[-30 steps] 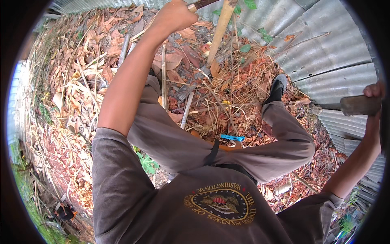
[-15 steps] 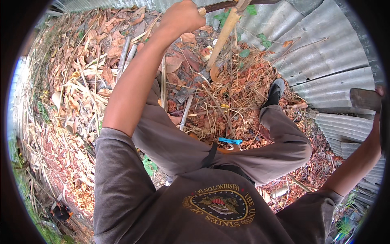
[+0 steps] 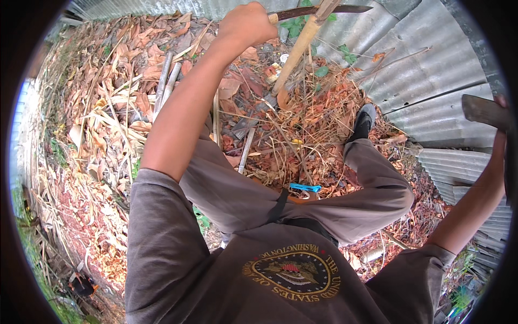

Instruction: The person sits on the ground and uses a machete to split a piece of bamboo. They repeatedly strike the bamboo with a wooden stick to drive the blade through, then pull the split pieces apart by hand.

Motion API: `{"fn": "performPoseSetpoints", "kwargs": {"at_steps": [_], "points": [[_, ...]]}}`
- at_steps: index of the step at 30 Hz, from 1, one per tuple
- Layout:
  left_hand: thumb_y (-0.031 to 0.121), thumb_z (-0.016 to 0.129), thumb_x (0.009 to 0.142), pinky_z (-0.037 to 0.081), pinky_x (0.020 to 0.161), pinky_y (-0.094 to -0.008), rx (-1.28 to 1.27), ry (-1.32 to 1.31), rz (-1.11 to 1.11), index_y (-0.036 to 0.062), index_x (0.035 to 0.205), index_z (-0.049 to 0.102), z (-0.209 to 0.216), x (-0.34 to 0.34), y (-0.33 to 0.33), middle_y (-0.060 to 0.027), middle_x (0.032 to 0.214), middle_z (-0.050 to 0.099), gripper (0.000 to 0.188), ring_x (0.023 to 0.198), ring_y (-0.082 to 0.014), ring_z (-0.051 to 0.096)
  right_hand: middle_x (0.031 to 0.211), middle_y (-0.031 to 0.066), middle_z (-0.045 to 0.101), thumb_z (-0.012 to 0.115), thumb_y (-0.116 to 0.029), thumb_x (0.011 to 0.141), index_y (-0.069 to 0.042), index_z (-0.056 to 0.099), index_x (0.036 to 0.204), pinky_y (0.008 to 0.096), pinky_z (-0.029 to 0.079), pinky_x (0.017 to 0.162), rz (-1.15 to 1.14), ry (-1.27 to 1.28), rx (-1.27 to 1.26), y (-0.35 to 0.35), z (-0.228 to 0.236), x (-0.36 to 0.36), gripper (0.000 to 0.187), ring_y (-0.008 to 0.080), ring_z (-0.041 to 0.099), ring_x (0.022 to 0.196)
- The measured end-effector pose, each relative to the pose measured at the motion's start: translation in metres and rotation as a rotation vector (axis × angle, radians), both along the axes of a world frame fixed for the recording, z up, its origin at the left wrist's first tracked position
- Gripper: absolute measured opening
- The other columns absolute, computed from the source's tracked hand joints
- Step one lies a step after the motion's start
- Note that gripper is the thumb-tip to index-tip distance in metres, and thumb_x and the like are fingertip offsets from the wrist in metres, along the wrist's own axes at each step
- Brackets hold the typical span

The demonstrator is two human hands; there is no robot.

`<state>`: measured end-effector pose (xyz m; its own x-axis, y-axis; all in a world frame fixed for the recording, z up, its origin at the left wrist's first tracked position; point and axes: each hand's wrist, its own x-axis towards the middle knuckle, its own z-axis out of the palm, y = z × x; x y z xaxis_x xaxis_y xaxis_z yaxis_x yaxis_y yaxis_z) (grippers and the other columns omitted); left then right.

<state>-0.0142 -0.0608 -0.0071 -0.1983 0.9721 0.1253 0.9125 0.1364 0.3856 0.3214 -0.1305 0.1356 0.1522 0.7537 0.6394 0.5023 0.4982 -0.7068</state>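
Far side, the left hand (image 3: 247,25) grips the machete (image 3: 353,8), seemingly steadying it across the bamboo pole (image 3: 299,52), while the right hand (image 3: 502,101) clutches a block-headed tool (image 3: 485,112) clear at right.

Knife (image 3: 353,8) right of the left hand (image 3: 245,24), crossing the pole (image 3: 302,46) near its top — leaves (image 3: 229,89) around its foot, metal sheets (image 3: 415,65) to its right — right hand (image 3: 501,101) and tool (image 3: 480,112) far right
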Motion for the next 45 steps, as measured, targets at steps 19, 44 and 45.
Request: {"fn": "performPoseSetpoints", "kwargs": {"at_steps": [19,44,45], "points": [[0.03,0.063,0.071,0.054,0.083,-0.0445,0.062,0.2,-0.102,-0.0036,0.092,0.07,-0.006,-0.027,0.015,-0.0262,0.093,0.068,0.04,0.089,-0.0401,0.067,0.058,0.0048,0.057,0.059,0.0,0.077,0.001,0.055,0.085,0.0292,0.046,0.041,0.09,0.081,-0.787,-0.102,-0.156,0.032,0.008,0.0151,0.055,0.044],[0.033,0.066,0.075,0.054,0.08,-0.0461,0.028,0.123,0.155,-0.0029,0.089,0.071,0.016,-0.036,-0.009,-0.0278,0.09,0.067,0.039,0.09,-0.0403,0.067,0.056,0.0051,0.05,0.063,0.0,0.086,0.0,0.051,0.084,0.0278,0.045,0.046,0.109,0.193,-0.276,-0.102,-0.036,0.042,0.013,0.0132,0.05,0.044],[0.033,0.066,0.075,0.054,0.079,-0.0461,0.016,0.133,0.148,-0.0026,0.09,0.071,0.017,-0.033,-0.01,-0.0276,0.09,0.067,0.039,0.09,-0.0402,0.067,0.056,0.0053,0.051,0.061,0.002,0.086,0.0,0.051,0.085,0.0273,0.045,0.046,0.122,0.246,-0.199,-0.09,-0.047,0.031,0.01,0.0138,0.052,0.044]]}}
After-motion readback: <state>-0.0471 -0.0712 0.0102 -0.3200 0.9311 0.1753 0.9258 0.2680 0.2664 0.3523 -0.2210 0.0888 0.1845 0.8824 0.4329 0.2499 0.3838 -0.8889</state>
